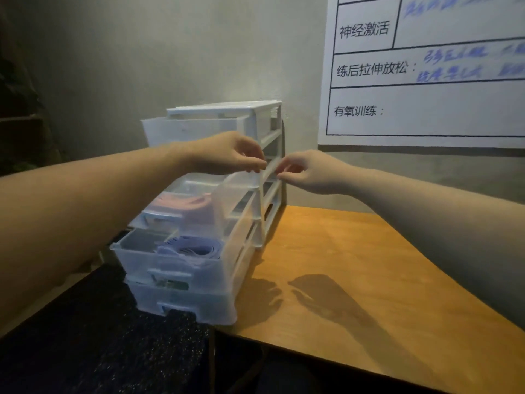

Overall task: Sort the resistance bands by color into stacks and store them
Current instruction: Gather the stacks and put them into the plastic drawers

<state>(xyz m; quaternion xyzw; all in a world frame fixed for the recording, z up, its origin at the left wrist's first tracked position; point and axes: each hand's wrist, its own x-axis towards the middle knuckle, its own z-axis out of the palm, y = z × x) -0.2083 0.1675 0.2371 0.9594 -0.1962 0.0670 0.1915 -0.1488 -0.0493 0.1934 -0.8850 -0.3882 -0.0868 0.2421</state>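
Nearest me, the translucent plastic drawer unit stands at the left edge of the orange wooden table, with several drawers pulled out toward me. The lowest drawer looks shut; I cannot tell what is in it. Above it, an open drawer holds a folded stack of blue resistance bands, and the next drawer up holds pink resistance bands. Further back, my left hand and right hand each pinch the far rim of a clear upper drawer, fingers curled on thin plastic. I judge I should keep it level and slide it straight on its rails, both sides together, so it does not jam. On the far wall hangs a white chart.
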